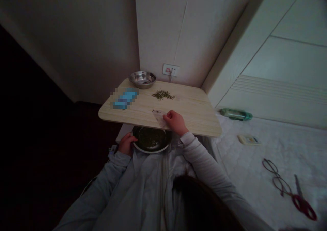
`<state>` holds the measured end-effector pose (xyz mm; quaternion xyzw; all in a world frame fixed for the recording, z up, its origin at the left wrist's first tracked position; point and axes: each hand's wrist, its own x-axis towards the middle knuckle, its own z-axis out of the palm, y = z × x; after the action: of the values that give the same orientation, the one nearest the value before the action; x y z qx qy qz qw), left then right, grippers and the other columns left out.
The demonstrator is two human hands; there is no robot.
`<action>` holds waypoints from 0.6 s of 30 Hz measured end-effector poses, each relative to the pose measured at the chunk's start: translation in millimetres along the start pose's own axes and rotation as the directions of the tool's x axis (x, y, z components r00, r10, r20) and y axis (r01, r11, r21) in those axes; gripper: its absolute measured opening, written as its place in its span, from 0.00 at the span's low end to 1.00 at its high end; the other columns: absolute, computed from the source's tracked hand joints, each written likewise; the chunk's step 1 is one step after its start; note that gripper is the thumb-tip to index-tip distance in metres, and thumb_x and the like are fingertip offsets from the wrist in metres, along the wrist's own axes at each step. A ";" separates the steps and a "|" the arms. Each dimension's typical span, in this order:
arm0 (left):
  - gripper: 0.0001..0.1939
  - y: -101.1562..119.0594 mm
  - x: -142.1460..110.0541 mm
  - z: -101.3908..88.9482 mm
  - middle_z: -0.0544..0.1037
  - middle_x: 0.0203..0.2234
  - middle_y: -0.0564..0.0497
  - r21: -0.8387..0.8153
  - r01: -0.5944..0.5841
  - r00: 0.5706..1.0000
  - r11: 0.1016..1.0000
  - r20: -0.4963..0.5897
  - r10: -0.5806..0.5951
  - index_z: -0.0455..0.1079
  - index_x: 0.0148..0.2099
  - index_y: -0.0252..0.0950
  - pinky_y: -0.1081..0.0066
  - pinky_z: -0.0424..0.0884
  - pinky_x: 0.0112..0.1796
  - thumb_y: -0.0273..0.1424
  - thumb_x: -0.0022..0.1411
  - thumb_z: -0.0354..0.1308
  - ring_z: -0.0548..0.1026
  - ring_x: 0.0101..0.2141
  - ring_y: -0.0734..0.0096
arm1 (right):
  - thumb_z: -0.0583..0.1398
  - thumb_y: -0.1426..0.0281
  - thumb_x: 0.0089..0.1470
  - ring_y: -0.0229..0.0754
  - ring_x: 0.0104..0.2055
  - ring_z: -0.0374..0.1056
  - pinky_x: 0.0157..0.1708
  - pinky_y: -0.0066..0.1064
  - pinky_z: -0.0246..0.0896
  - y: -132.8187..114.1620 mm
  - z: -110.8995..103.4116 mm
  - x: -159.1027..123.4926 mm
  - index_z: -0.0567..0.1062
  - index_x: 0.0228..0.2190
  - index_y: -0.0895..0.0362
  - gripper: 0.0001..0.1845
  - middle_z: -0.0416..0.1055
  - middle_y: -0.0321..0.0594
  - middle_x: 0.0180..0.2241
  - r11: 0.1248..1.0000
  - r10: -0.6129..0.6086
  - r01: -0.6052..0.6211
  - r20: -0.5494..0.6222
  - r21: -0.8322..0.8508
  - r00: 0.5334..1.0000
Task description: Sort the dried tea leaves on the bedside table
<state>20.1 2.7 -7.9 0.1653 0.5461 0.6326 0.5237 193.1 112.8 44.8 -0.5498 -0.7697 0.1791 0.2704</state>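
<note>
Table (pixel 196 108) is biggest; dark bowl (pixel 152 152) sits low by its near edge. L hand (pixel 126 144) grips the bowl's rim, prob. so it won't tip (inside's too dim to tell). R hand (pixel 176 121) pinches a thin clear sheet (pixel 158 117) on the table, prob. b/c it's floppy, w/ tiny green bits (pixel 162 95) piled beyond

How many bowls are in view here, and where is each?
2: a steel bowl on the table, at its back left, and a pale-rimmed bowl in the left hand, partly covered by the table edge. Others could be hidden.
</note>
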 end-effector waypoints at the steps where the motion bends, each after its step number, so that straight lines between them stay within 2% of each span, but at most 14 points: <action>1: 0.05 0.0 -0.2 0.0 0.62 0.08 0.60 -0.003 -0.002 1.000 1.000 0.003 0.002 0.62 0.17 0.34 0.76 0.56 0.18 0.22 0.29 0.51 0.61 0.14 0.78 | 0.49 0.60 0.40 0.31 0.20 0.55 0.20 0.23 0.43 1.2 -1.3 -1.3 0.65 0.19 0.58 0.13 0.63 0.35 0.18 1.000 0.012 -0.012 -0.008 -0.008 1.000; 10: 0.05 0.4 -0.6 0.3 0.63 0.08 0.60 -0.039 0.021 1.000 0.999 0.003 -0.021 0.61 0.16 0.34 0.77 0.55 0.17 0.21 0.28 0.51 0.61 0.14 0.79 | 0.50 0.60 0.38 0.30 0.19 0.54 0.19 0.23 0.41 12.6 -14.9 -8.6 0.64 0.18 0.58 0.13 0.63 0.35 0.18 0.996 0.081 -0.082 -0.030 -0.039 0.996; 18: 0.05 -0.4 -0.4 -0.5 0.62 0.07 0.60 -0.027 0.027 1.000 0.999 -0.001 -0.027 0.61 0.16 0.34 0.77 0.55 0.17 0.21 0.29 0.51 0.61 0.13 0.79 | 0.50 0.61 0.38 0.30 0.20 0.54 0.20 0.23 0.44 28.9 -25.9 2.1 0.65 0.19 0.59 0.14 0.63 0.36 0.19 0.993 0.090 -0.092 -0.041 -0.075 0.995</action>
<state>20.1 2.0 -8.2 0.1504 0.5400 0.6330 0.5340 230.1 123.7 49.2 -0.5976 -0.7450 0.1512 0.2549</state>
